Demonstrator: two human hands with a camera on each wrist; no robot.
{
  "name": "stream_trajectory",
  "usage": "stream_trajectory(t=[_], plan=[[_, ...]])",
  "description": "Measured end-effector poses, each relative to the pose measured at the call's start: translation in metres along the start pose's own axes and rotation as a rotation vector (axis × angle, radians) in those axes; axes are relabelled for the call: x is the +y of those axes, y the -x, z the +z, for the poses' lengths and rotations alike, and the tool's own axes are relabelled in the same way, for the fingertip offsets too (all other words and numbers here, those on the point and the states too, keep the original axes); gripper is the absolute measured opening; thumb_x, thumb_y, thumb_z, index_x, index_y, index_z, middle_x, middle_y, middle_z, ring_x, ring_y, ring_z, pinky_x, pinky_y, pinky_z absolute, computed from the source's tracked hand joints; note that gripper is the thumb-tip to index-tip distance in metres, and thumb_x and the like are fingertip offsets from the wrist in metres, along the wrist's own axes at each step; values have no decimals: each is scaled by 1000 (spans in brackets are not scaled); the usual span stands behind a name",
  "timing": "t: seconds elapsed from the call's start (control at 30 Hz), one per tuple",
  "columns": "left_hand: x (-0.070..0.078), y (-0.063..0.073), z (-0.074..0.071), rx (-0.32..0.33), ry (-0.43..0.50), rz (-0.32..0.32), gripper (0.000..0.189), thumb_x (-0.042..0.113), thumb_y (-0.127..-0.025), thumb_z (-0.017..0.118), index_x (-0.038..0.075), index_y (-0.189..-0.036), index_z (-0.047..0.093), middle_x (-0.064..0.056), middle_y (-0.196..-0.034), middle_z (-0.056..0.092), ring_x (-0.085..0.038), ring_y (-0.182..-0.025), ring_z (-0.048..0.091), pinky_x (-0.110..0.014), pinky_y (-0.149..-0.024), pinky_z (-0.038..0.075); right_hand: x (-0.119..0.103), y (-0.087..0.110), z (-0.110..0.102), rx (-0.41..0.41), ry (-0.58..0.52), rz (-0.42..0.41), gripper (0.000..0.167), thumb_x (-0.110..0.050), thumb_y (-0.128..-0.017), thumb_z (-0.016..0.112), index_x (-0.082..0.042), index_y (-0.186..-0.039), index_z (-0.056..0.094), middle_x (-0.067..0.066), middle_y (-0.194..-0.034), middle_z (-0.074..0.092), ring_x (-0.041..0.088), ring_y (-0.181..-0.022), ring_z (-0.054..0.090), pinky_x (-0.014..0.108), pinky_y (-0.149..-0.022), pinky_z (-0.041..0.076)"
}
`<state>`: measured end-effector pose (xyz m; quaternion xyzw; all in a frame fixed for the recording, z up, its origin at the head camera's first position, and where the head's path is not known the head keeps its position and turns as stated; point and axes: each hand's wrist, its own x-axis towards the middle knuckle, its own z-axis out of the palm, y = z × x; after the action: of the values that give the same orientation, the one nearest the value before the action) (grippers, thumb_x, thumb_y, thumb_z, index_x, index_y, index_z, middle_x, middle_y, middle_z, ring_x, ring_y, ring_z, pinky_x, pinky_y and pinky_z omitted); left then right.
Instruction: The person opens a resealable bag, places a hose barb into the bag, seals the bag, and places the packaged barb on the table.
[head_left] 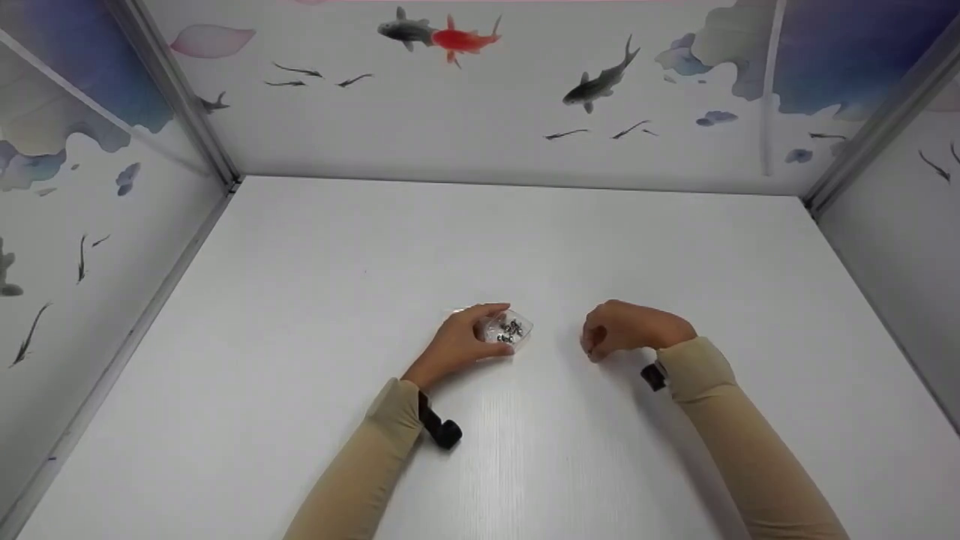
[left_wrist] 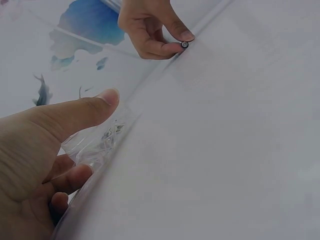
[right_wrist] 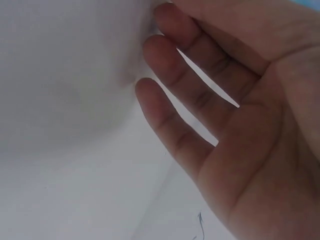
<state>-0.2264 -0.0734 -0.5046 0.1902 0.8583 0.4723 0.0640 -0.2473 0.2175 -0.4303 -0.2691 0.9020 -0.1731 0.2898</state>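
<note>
My left hand holds a small clear plastic box on the white table, thumb along the near side and fingers round the far side. Inside the box lie several tiny dark pieces, too small to make out. In the left wrist view, crinkled clear plastic shows between the left thumb and fingers. To the right of the box, my right hand pinches a small round black piece with a silvery centre between thumb and index finger. The other right fingers are loosely bent; the right wrist view does not show the pinched piece.
The white tabletop runs back to a printed panel with painted fish. Side panels stand at left and right, with grey metal posts at the corners. A black camera strap sits on the left wrist.
</note>
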Motion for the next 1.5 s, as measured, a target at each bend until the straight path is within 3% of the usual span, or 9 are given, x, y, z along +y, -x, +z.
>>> stream_trajectory(t=[0.4, 0.77, 1.03, 1.5], plan=[[0, -1, 1, 7, 1, 8, 67, 33, -75, 82, 21, -135, 56, 6, -73, 51, -9, -68, 44, -24, -67, 37, -4, -2, -2, 16, 26, 11, 9, -12, -86, 71, -18, -91, 74, -5, -95, 68, 12, -83, 56, 32, -79, 49], [0, 0, 0, 4, 13, 23, 69, 34, -74, 83, 18, -136, 56, 3, -77, 55, -9, -67, 44, -23, -64, 37, -11, -9, -5, 73, 55, -87, 7, -12, -86, 70, -15, -91, 75, -4, -92, 69, 10, -81, 57, 29, -76, 49], [-1, 0, 1, 7, -16, 16, 68, 35, -75, 82, 21, -136, 56, 6, -73, 50, -9, -68, 43, -24, -65, 36, -19, -13, -6, 121, 82, -115, 8, -11, -88, 69, -10, -95, 74, -1, -95, 69, 13, -89, 60, 33, -82, 51], [-1, 0, 0, 8, 0, 3, 68, 35, -74, 82, 23, -136, 56, 4, -87, 58, -10, -73, 46, -26, -71, 39, -30, -28, -4, 247, 77, -271, 9, -10, -88, 69, -6, -95, 73, 3, -92, 69, 15, -88, 64, 32, -81, 53]])
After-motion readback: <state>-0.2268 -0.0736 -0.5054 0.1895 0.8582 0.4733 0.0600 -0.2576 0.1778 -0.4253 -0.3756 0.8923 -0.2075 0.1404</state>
